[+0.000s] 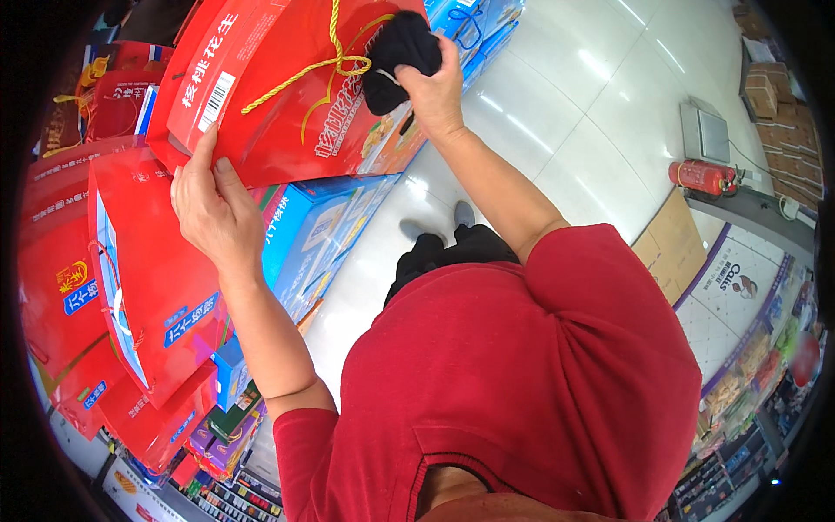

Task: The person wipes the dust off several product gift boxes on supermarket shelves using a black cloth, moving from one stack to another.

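Observation:
My left hand (218, 209) rests its fingertips against the lower left corner of a red gift box (274, 140), the index finger beside a printed barcode. Index finger and thumb are spread apart. A bunched black cloth (404, 52) is gripped in my right hand (436, 91) and lies against the front of the same box. Close to the cloth, a knotted yellow rope handle (326, 63) hangs over the box face. Blue cartons (319, 222) sit beneath the red box.
More red gift bags (163, 274) are stacked at left. At right are a fire extinguisher (701, 177), a floor scale (708, 134), a flat cardboard sheet (672, 245) and stacked brown cartons (786, 130). Glossy floor tiles (554, 98) lie under my shoes (464, 214).

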{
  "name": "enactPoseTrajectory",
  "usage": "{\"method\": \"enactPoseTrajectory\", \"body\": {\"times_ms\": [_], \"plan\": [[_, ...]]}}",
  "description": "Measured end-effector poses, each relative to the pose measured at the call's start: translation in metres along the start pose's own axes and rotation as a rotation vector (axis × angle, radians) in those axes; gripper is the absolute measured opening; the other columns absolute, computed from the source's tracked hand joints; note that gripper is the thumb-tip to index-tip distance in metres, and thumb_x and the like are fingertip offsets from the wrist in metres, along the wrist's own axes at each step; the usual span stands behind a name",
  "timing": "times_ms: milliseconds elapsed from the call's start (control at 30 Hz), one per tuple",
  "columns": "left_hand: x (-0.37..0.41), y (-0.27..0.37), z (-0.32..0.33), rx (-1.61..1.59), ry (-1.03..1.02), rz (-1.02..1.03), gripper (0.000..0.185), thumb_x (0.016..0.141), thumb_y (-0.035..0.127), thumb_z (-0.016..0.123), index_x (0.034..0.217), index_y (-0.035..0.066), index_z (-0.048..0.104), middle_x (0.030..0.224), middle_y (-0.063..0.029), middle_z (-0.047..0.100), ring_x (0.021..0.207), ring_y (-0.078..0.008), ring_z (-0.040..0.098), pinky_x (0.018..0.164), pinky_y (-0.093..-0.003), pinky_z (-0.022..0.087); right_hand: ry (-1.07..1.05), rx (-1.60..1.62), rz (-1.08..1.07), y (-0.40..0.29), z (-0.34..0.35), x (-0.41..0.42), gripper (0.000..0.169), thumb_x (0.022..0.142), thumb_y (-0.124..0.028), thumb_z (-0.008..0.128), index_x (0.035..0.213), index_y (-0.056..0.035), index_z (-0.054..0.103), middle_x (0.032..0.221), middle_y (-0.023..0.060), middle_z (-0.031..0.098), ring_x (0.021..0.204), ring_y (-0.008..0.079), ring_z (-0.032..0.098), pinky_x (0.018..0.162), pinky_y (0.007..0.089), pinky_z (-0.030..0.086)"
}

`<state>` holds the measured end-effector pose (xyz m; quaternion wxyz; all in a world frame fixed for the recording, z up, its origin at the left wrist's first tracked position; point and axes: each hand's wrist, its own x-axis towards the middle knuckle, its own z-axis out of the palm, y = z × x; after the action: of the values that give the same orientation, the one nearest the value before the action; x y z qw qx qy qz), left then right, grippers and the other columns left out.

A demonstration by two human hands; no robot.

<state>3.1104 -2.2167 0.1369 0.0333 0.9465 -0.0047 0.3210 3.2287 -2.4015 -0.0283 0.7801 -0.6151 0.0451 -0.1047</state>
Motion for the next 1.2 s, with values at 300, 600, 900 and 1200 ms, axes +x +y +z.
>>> {"method": "enactPoseTrajectory", "body": {"times_ms": [300, 600, 900, 1200], "plan": [[0.003, -0.003, -0.001, -0.046, -0.016, 0.041, 0.026, 0.09, 0.006, 0.058, 0.116, 0.009, 0.064, 0.098, -0.0099, 0.068, 0.093, -0.0236, 0.064, 0.097, -0.0441, 0.043, -0.531, -0.2, -0.856, -0.029, 0.03, -0.063, 0.048, 0.058, -0.002, 0.072, 0.103, -0.0137, 0.061, 0.112, 0.0132, 0.054, 0.103, 0.0339, 0.056, 0.087, 0.0402, 0.05], [0.0, 0.0, 0.001, -0.07, 0.006, 0.052, 0.03, 0.085, 0.005, 0.064, 0.114, 0.011, 0.065, 0.098, -0.0105, 0.068, 0.093, -0.0236, 0.063, 0.094, -0.0437, 0.044, 0.005, -0.406, -0.754, -0.043, 0.011, 0.025, 0.051, 0.061, -0.002, 0.069, 0.11, -0.0066, 0.053, 0.112, 0.0168, 0.052, 0.107, 0.0372, 0.051, 0.095, 0.0431, 0.044], [0.003, 0.015, -0.004, -0.038, -0.013, -0.122, 0.027, 0.086, 0.026, 0.07, 0.105, 0.007, 0.067, 0.096, -0.0095, 0.069, 0.088, -0.0237, 0.065, 0.1, -0.0461, 0.041, -0.9, -0.306, -0.836, -0.03, -0.013, 0.01, 0.046, 0.059, -0.005, 0.072, 0.103, -0.0128, 0.063, 0.112, 0.0122, 0.053, 0.101, 0.0334, 0.057, 0.085, 0.0401, 0.051], [0.013, 0.024, 0.007, 0.027, 0.033, -0.321, 0.03, 0.093, 0.031, 0.06, 0.104, 0.005, 0.069, 0.101, -0.0089, 0.07, 0.099, -0.0235, 0.063, 0.108, -0.0479, 0.033, -0.685, -0.566, -0.496, 0.009, -0.105, 0.159, 0.048, 0.064, -0.005, 0.064, 0.112, -0.0067, 0.06, 0.11, 0.0179, 0.059, 0.106, 0.0371, 0.057, 0.093, 0.0429, 0.047]]}}
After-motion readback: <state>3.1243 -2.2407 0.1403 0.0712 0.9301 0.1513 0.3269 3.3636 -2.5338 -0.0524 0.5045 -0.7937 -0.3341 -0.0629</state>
